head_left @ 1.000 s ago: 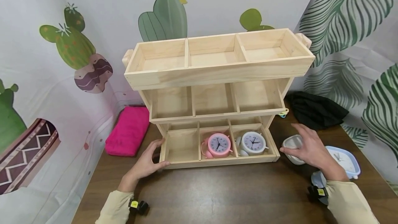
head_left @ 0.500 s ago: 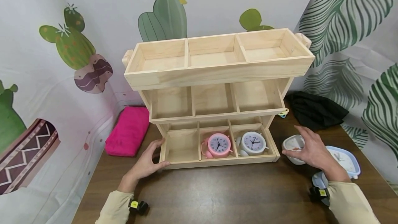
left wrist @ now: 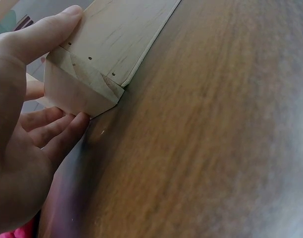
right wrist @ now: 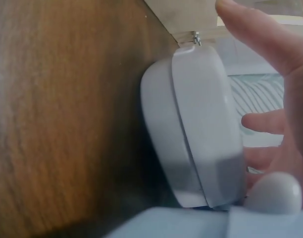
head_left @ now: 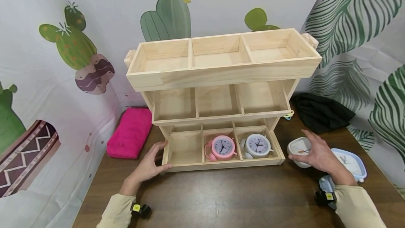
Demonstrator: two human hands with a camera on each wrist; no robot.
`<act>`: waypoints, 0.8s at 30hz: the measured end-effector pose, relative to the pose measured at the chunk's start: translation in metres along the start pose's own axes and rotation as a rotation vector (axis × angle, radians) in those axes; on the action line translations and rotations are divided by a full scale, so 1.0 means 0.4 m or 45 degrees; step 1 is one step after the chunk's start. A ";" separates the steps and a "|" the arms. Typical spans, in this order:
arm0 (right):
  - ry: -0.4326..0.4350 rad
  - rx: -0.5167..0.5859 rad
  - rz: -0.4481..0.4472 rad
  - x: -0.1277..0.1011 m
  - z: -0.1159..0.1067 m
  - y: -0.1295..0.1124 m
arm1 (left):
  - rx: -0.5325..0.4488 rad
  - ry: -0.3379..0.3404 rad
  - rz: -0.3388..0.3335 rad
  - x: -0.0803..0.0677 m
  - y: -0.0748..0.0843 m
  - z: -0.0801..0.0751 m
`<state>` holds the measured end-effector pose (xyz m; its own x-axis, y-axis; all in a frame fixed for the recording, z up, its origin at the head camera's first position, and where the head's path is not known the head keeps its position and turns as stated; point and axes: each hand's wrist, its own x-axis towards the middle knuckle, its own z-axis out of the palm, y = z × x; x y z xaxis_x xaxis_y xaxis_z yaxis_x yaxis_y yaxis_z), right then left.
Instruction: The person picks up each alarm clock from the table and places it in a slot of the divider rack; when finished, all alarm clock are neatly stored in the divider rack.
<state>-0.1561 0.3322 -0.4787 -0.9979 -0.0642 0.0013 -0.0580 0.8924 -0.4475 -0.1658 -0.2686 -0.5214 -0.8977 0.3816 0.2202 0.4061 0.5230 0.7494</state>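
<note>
My left hand point(head_left: 150, 164) grips the lower left front corner of a three-tier wooden shelf point(head_left: 221, 75), thumb on the front board and fingers against the side, as the left wrist view shows. My right hand point(head_left: 317, 154) hovers with thumb and fingers spread over a white rounded-square alarm clock point(head_left: 295, 147) lying face up on the table. In the right wrist view the clock's side point(right wrist: 206, 119) shows, and nothing is gripped. A pink alarm clock point(head_left: 223, 147) sits in the bottom middle compartment, a white round alarm clock point(head_left: 257, 145) in the bottom right one.
A blue alarm clock point(head_left: 354, 164) lies at the right, partly hidden by the right forearm, with another pale blue object point(head_left: 326, 184) under the wrist. Pink cloth point(head_left: 131, 133) lies left of the shelf, black cloth point(head_left: 322, 112) to its right. Printed curtains hang behind the table point(head_left: 202, 200).
My right hand has shifted slightly to the right over the white rounded-square clock, baring more of its face. The left hand and the shelf stay as they were.
</note>
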 end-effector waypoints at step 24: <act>-0.018 -0.068 -0.012 -0.009 0.008 0.019 | 0.020 -0.003 0.004 0.002 0.076 -0.017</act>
<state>-0.1530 0.3377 -0.4847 -0.9969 -0.0787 -0.0078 -0.0691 0.9143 -0.3992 -0.1554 -0.2574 -0.4942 -0.8960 0.3848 0.2214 0.4117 0.5337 0.7387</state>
